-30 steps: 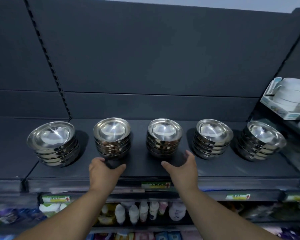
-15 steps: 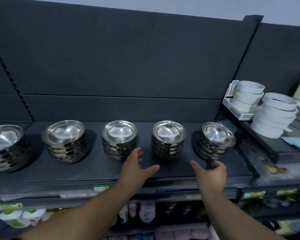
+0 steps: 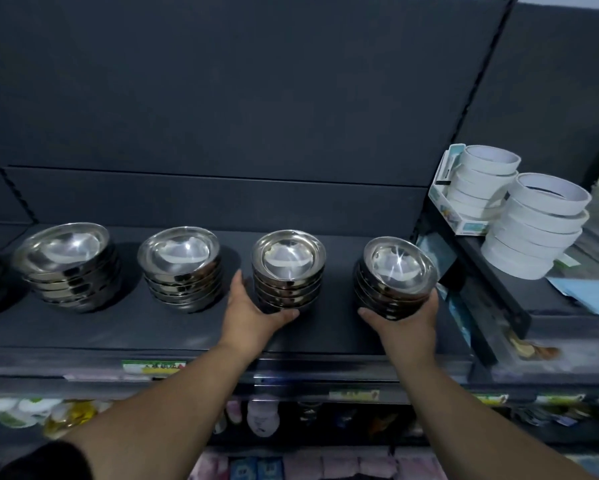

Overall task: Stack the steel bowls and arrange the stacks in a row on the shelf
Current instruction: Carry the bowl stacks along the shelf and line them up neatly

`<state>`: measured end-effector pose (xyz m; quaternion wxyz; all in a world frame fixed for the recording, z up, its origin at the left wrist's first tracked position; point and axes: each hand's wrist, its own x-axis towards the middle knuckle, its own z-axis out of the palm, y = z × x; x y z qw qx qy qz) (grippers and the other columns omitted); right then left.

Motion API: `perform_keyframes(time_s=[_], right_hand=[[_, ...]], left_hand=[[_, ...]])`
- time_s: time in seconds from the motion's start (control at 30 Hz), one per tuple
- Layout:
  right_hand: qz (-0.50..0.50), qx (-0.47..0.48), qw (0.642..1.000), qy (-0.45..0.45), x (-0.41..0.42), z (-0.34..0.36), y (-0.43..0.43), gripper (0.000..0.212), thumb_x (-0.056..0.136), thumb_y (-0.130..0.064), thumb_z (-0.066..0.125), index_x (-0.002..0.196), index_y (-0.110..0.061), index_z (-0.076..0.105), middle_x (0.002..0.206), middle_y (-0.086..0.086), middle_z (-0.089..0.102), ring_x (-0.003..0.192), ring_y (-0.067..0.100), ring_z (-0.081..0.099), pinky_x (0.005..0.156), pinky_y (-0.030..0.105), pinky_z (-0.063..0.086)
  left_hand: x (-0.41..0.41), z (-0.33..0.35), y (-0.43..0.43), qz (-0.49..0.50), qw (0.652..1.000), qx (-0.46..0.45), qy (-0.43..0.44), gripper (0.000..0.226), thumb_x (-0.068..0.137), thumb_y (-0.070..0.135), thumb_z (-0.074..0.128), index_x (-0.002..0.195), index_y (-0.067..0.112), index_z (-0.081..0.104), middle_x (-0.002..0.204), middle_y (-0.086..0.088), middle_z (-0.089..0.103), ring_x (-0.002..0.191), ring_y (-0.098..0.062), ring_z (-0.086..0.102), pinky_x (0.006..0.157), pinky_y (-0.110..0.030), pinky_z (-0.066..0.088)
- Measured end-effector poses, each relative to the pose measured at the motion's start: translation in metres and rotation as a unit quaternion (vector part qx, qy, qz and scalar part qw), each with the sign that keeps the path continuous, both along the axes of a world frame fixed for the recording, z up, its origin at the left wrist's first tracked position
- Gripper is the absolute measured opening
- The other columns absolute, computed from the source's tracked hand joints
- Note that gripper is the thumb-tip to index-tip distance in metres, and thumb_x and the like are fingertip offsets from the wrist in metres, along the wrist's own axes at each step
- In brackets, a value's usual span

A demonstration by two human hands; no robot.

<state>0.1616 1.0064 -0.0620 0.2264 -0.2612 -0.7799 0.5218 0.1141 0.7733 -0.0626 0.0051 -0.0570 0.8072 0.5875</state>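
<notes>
Both arms reach up to the dark shelf [image 3: 173,327]. The left hand [image 3: 253,315] cups the third bowl stack [image 3: 287,271], fingers wrapped around its bottom. Just right of that stack, the right hand [image 3: 407,315] wraps around the last bowl stack [image 3: 395,277], which tilts.

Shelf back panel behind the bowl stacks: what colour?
Plain dark grey back panel, no pattern; head view shows it.
</notes>
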Motion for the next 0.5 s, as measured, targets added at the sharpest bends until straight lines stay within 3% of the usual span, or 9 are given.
perform_keyframes(time_s=[0.1, 0.23, 0.5], right_hand=[[0.003, -0.002, 1.000, -0.004, -0.005, -0.005, 0.006, 0.131, 0.054, -0.028, 0.096, 0.154, -0.019, 0.012, 0.153, 0.007, 0.040, 0.138, 0.025, 0.042, 0.114, 0.039, 0.036], [0.005, -0.001, 1.000, 0.004, -0.008, -0.007, 0.010, 0.126, 0.053, -0.025, 0.096, 0.152, -0.019, 0.018, 0.149, 0.008, 0.045, 0.134, 0.026, 0.046, 0.113, 0.039, 0.038], [0.018, -0.006, 1.000, 0.007, -0.011, -0.003, 0.017, 0.124, 0.056, -0.022, 0.095, 0.152, -0.019, 0.018, 0.148, 0.007, 0.045, 0.134, 0.026, 0.046, 0.112, 0.036, 0.038]], left_hand=[[-0.001, 0.001, 0.004, 0.000, 1.000, -0.012, 0.006, 0.139, 0.039, 0.043, 0.092, 0.151, 0.022, 0.012, 0.148, 0.001, 0.042, 0.134, -0.014, 0.041, 0.115, -0.034, 0.032], [-0.001, 0.004, 0.009, -0.012, 0.999, -0.023, 0.027, 0.107, 0.058, 0.018, 0.092, 0.144, 0.017, 0.029, 0.122, 0.008, 0.053, 0.112, -0.007, 0.049, 0.097, -0.017, 0.034], [-0.004, 0.004, 0.010, -0.018, 0.999, -0.024, 0.032, 0.103, 0.059, 0.019, 0.091, 0.142, 0.021, 0.032, 0.119, 0.009, 0.057, 0.111, -0.010, 0.054, 0.098, -0.021, 0.038]])
